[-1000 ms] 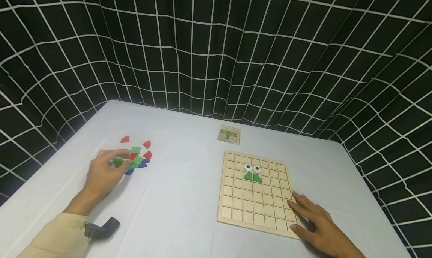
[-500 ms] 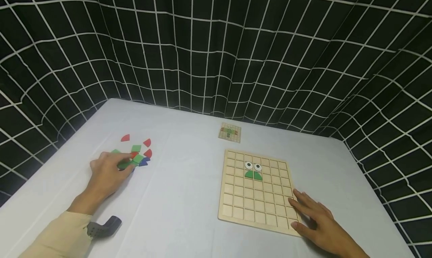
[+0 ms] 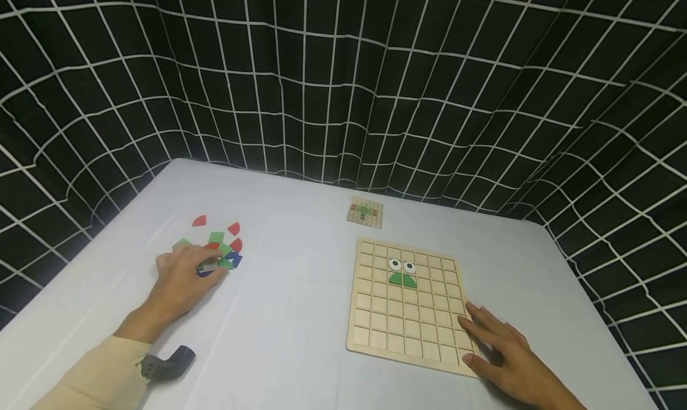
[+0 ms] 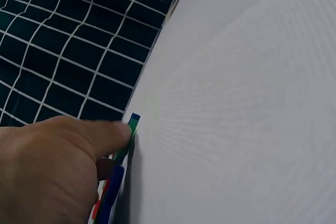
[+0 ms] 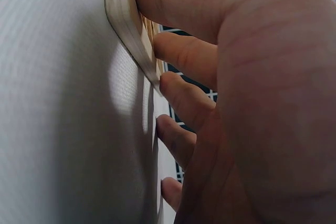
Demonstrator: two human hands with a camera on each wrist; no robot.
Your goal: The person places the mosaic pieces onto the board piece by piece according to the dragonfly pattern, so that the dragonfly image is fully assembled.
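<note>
Tiles [image 3: 216, 237] in red, green and blue lay strewn on the table [image 3: 295, 314], well left of a gridded wooden board [image 3: 386, 341]. A person's left hand [image 3: 182, 279] reached among them, thumb and forefinger curved and slightly parted; whether they gripped a tile could not be told. To the board's right, the right hand [image 3: 501, 350] held nothing, its fingers loosely spread, some touching the board's edge. Two eye tiles [image 3: 395, 264] sat on the board above two green quarter-rounds [image 3: 395, 278]. Beyond the board lay a picture card [image 3: 365, 212], its details too small to make out, before a black curtain [image 3: 322, 76] lined in white. A dark curved object [image 3: 169, 365] jutted from the left sleeve [image 3: 102, 368]. The left hand hid part of the heap; the frame cut off the right forearm.
</note>
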